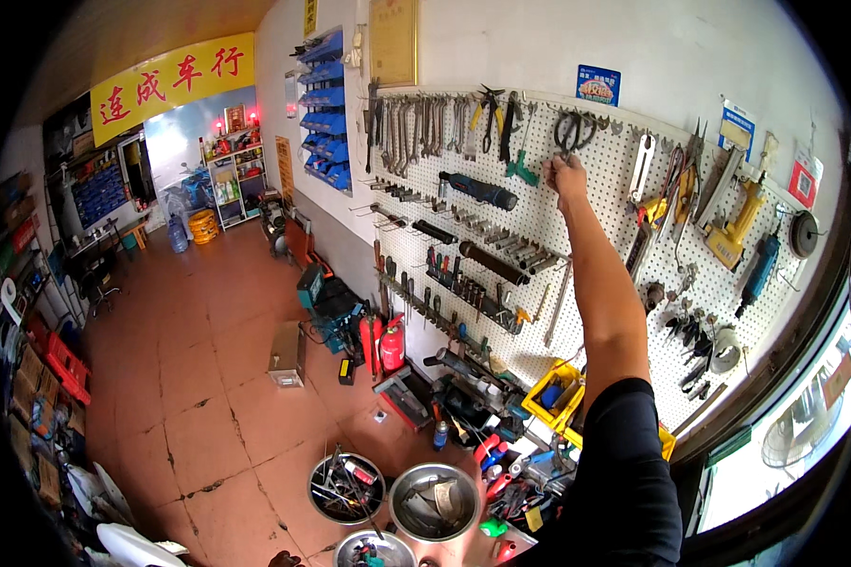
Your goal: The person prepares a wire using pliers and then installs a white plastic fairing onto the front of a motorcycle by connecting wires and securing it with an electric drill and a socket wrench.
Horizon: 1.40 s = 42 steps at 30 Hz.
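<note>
My right arm, in a dark short sleeve, reaches up to the white pegboard [539, 217]. There my right hand [564, 180] is closed at the lower end of a black tool with rounded loops [569, 130]; its exact kind is unclear. Left of the hand hang a green-handled tool [521, 168] and a pair of yellow-and-black pliers [488, 115]. A row of wrenches [430, 123] hangs farther left, and a blue-and-black power tool [479, 190] is mounted below. A small dark shape cut off by the lower edge may be my left hand [284, 559]; its fingers do not show.
Metal basins [435, 501] with parts stand on the red tiled floor [208, 406]. Red fire extinguishers [392, 343], a metal box [286, 354] and yellow bins [553, 395] sit below the board. Blue parts bins [324, 123] hang at the back. A window [785, 444] is at right.
</note>
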Each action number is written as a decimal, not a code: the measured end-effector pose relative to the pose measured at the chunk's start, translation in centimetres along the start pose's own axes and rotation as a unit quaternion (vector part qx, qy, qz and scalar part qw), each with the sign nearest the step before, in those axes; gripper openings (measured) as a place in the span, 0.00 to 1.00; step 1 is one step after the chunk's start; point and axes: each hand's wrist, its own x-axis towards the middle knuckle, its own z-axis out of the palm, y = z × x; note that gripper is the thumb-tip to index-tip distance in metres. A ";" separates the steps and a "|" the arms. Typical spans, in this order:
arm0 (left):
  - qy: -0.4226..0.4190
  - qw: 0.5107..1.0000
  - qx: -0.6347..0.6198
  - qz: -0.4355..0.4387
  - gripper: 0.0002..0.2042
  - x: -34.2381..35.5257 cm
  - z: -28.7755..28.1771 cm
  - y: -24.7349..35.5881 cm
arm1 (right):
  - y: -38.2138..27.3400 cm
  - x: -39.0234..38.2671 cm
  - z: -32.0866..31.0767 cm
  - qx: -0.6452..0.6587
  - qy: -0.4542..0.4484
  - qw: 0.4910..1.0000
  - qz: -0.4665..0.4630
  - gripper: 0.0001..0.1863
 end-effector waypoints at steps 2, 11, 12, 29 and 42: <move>-0.007 1.000 0.007 -0.004 0.23 0.1 -0.4 0.6 | -2.1 -1.8 0.9 0.050 -0.022 0.998 -0.009 0.08; -0.038 0.997 0.055 -0.041 0.21 2.4 -2.5 5.4 | -10.7 -23.1 9.9 -0.081 -0.281 0.956 0.001 0.16; -0.029 0.998 0.032 -0.035 0.15 3.1 -2.7 6.0 | -9.6 -28.0 10.5 -0.092 -0.335 0.937 -0.022 0.16; -0.563 0.628 0.517 0.150 0.08 -2.7 -4.3 7.5 | -11.6 -99.1 9.8 -0.081 -0.338 0.864 0.365 0.15; -0.713 0.487 0.187 -0.468 0.11 -43.4 -2.1 -2.7 | -36.9 -133.4 -2.1 -0.244 0.258 0.921 0.157 0.26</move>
